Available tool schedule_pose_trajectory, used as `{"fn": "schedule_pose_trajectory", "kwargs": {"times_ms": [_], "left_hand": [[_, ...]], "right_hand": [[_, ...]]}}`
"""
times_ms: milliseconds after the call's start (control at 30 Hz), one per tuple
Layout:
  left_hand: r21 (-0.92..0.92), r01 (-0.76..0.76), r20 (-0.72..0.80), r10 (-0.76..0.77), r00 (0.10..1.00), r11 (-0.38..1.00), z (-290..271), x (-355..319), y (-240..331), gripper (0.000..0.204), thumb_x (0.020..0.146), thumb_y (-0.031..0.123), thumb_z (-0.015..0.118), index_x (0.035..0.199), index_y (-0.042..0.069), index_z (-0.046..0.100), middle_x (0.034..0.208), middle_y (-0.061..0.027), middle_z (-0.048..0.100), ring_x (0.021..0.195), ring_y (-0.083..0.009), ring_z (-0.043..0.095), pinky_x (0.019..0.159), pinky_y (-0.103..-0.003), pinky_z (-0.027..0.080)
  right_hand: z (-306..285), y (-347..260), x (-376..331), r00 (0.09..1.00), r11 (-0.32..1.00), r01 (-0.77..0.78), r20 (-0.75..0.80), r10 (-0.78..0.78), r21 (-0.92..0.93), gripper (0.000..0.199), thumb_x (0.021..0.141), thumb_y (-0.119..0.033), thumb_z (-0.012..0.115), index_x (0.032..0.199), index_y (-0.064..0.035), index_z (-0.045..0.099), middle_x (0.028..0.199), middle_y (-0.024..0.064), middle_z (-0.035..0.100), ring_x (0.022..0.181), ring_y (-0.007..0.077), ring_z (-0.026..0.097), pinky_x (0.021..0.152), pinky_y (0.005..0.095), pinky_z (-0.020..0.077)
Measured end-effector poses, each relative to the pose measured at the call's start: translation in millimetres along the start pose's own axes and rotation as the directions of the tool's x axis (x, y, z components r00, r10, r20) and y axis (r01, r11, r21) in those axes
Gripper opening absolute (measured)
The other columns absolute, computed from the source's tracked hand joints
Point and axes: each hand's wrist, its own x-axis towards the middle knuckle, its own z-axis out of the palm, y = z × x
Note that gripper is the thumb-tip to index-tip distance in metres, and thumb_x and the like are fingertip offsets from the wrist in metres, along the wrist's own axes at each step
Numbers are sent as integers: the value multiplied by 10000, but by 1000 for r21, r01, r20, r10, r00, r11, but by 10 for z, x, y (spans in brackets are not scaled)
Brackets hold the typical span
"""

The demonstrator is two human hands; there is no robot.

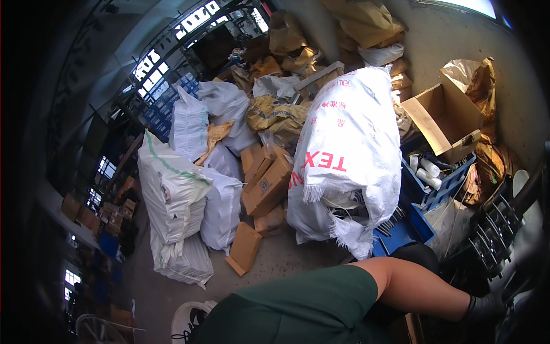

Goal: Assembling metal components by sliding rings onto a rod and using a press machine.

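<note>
One arm of mine, seemingly the left, crosses the lower right in a dark green sleeve (303, 301) with a bare forearm (424, 289). At its end my left hand (487, 309), in what looks like a dark glove, fades into the shadowed rim. It is nearest to a dark metal machine part (495, 238) with a row of shiny rods. Its fingers, and whatever they touch, are hidden. My right hand does not show.
A bulging white woven sack (355, 126) stands beyond the arm. To its right are blue crates (444, 183) with white cylinders and an open cardboard box (447, 120). Brown cartons (266, 180) and more white sacks (172, 195) lie left. A white shoe (192, 321) shows below.
</note>
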Motion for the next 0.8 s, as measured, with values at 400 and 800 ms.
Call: {"fn": "schedule_pose_trajectory", "kwargs": {"times_ms": [400, 800], "left_hand": [[103, -5, 38, 1, 999, 995, -32, 47, 67, 462, 793, 143, 667, 1246, 61, 628, 933, -111, 694, 832, -204, 688, 725, -358, 576], [-49, 150, 104, -144, 984, 988, -127, 147, 199, 512, 816, 167, 681, 1321, 99, 629, 986, -111, 721, 909, -210, 713, 827, -394, 596]], "right_hand": [[-371, 62, -809, 948, 953, -264, 221, 227, 152, 339, 968, -173, 646, 1276, -31, 655, 1154, 77, 688, 1039, 201, 626, 891, 347, 502], [-1469, 249, -1510, 791, 790, -586, 338, 510, 181, 292, 974, -125, 657, 1246, -21, 674, 1106, 46, 699, 1000, 156, 620, 852, 318, 502]]}}
